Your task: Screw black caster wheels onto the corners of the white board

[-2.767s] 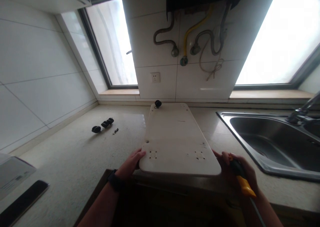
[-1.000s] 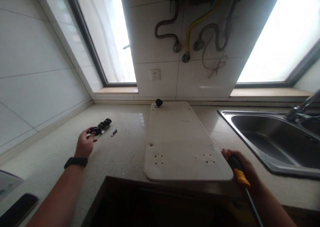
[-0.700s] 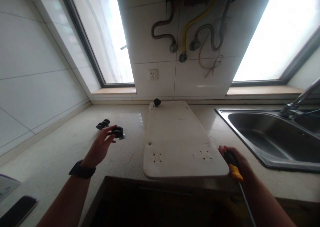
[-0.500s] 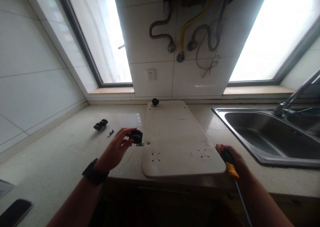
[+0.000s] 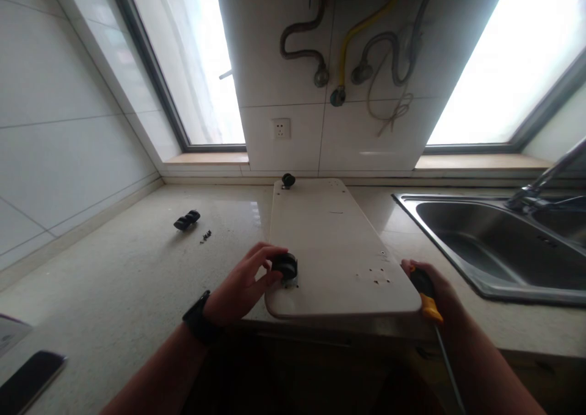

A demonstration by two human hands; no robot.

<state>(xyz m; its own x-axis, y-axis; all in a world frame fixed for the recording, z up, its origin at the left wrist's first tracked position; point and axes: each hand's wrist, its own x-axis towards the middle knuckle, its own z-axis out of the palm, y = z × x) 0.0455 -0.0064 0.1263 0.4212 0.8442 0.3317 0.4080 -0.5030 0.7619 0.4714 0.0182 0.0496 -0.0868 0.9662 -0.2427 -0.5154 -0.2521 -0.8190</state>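
A white board (image 5: 327,238) with rounded corners and small screw holes lies on the counter. My left hand (image 5: 249,277) grips a black caster wheel (image 5: 284,267) over the holes at the board's near left corner; its metal plate is at the board's surface. At the right edge of the board, my right hand (image 5: 433,287) is closed around a screwdriver (image 5: 429,305) with a black and yellow handle, its shaft pointing down toward me. Another caster (image 5: 288,180) stands at the far left corner of the board. More holes show at the near right corner.
Left of the board lie black casters (image 5: 187,220) side by side and several small screws (image 5: 206,237). A phone (image 5: 32,378) rests at the lower left. To the right is a steel sink (image 5: 458,281) with a faucet (image 5: 531,195). Pipes (image 5: 343,55) hang on the wall behind.
My left hand has carried the caster rightward, from beside the board onto its near left corner. The right hand keeps the screwdriver at the board's right edge. The view has shifted slightly.
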